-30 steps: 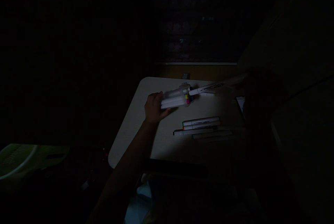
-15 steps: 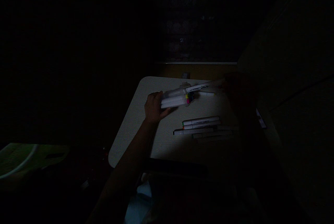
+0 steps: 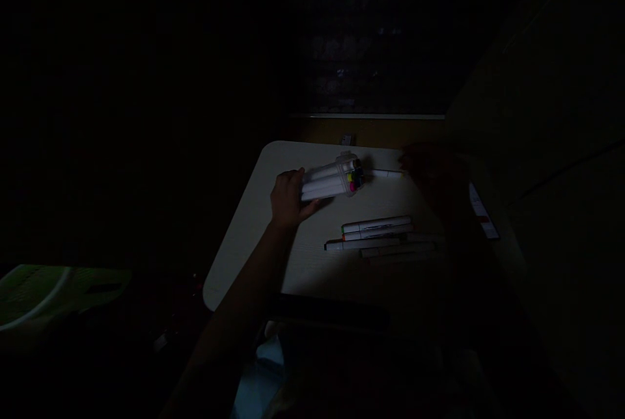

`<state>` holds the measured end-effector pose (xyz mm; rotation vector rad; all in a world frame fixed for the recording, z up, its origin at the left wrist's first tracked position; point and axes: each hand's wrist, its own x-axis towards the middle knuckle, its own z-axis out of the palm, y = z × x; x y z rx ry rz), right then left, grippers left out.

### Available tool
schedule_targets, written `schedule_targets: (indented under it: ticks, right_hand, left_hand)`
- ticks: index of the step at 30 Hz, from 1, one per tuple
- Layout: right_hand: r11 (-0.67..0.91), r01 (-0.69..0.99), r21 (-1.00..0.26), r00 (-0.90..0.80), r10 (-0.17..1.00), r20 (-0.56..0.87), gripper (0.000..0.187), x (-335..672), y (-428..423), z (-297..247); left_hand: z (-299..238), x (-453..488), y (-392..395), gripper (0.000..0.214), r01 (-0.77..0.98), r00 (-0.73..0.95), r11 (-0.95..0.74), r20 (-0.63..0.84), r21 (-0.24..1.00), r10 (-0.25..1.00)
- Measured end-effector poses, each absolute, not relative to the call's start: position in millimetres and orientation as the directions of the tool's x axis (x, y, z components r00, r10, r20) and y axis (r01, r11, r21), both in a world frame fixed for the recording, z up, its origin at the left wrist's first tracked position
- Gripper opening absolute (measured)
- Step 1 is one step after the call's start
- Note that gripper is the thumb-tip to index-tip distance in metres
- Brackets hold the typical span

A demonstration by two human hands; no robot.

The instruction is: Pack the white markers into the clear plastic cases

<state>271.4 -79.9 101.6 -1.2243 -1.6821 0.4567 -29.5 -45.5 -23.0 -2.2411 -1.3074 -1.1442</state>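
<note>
Pale blue cloth (image 3: pixel 258 377) lies nearest, well below the clear case (image 3: pixel 322 179) that serves as the landmark on the light table (image 3: pixel 249 237). Below and to the right of the case, several loose white markers (image 3: pixel 377 230) lie roughly side by side, the lower ones lost in shadow. The left hand (image 3: pixel 287 200) is wrapped around the closed end of the case, keeping it on a slant with its mouth to the right; whether the case touches the table cannot be told. Coloured ends, yellow and pink among them, show at that mouth. The case looks light, stiff and smooth, probably a little slippery and apt to crack if squeezed, so its body near the base is the sound place to hold. Just right of the mouth lies a lone marker (image 3: pixel 388 174), likely light and rigid, best pinched at mid-barrel. Close to its far end is the right hand (image 3: pixel 430 165), too dark to tell whether it grips anything. Beyond the case, past the table's edge, runs a pale strip (image 3: pixel 371 116)
</note>
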Motion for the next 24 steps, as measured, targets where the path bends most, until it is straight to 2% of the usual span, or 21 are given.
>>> schedule_targets:
  ticks: [14,19,22,24]
  right_hand:
    - [0.458,0.538,-0.708,-0.056,0.857,0.512,0.017,271.1,-76.7,99.7]
    - [0.458,0.559,-0.692,-0.085,0.861,0.501,0.018,273.0,-73.9,95.1]
    - [0.45,0.583,-0.676,-0.177,0.883,0.434,0.018,273.6,-72.5,92.8]
    - [0.449,0.612,-0.651,-0.294,0.893,0.34,0.019,273.5,-72.0,90.5]
  left_hand:
    - [-22.0,-28.9,-46.7,0.08,0.82,0.242,-0.536,0.729,0.199,0.64]
    - [-22.5,-29.5,-46.6,0.079,0.829,0.249,-0.532,0.734,0.176,0.632]
    - [-22.2,-29.1,-46.5,0.078,0.821,0.265,-0.551,0.755,0.15,0.6]
    - [-21.6,-28.5,-46.5,0.077,0.816,0.269,-0.562,0.775,0.132,0.572]
